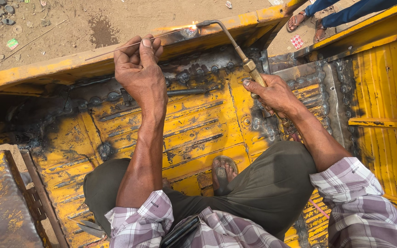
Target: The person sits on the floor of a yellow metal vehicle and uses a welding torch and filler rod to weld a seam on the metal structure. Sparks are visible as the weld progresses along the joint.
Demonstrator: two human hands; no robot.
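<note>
Hands at work over a battered yellow metal floor (198,133), seen from above by the person who is crouching on it. The left hand (138,73) is raised with its fingers curled tight, pinching a thin wire rod (116,48) between thumb and fingertips; the rod runs nearly level, its far end reaching toward a small bright flame (194,26). The right hand (274,94) is wrapped closed around the brass handle of a gas torch (233,43), whose thin bent pipe reaches forward and curves so that its tip meets the rod at the flame. Both meet on the yellow raised edge (171,43) of the floor, where the paint is scorched black, so rod and torch seem to be held long and outstretched to keep the fingers away from the heat. The floor panel is ribbed, rusted and patched with a row of dark blobs along the seam. Below, the person's dark trousers (263,183), one sandalled foot (224,172) and checked shirt sleeves (359,202) show. Beyond the edge lies sandy ground (116,18), and at the top right another person's sandalled feet (306,23) in blue trousers stand well apart.
</note>
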